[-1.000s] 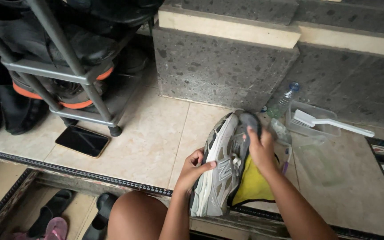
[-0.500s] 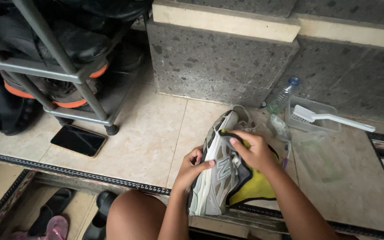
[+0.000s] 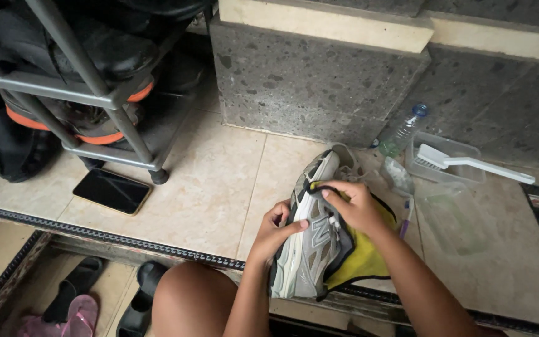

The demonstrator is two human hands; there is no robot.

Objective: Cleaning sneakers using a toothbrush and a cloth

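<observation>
Sneaker (image 3: 310, 243), grey with a white sole, stood on its side on the tiled floor (image 3: 213, 187), near the floor's front edge where the dark patterned strip (image 3: 113, 236) ran. Our left hand (image 3: 277, 228) gripped it at the sole side, thumb laid across the white midsole, fingers curled round the upper. Our right hand (image 3: 355, 206) was closed on a yellow cloth (image 3: 360, 259) with dark trim, pressed against the sneaker's toe end; most of the cloth hung bunched on the right side of the shoe, touching it. Laces trailed loose past the toe toward the stone step (image 3: 307, 81) at the floor's back edge.

Right of the sneaker, toward the floor's back right corner: clear plastic bottle (image 3: 400, 134) with a blue cap, leaning; clear tray (image 3: 447, 165) with a white brush (image 3: 469, 163) lying across it, handle pointing right; second clear container (image 3: 453, 215) just in front of that. Something thin and purple (image 3: 405, 221) poked out beside the cloth, couldn't tell what.

Left side: black phone (image 3: 111, 190) flat on the tiles, screen dark, just in front of the grey shoe rack (image 3: 95, 93) leg. Rack held dark shoes, one with orange trim. Below the front edge, black sandals (image 3: 141, 296) and a pink one (image 3: 76, 312) on the lower level
</observation>
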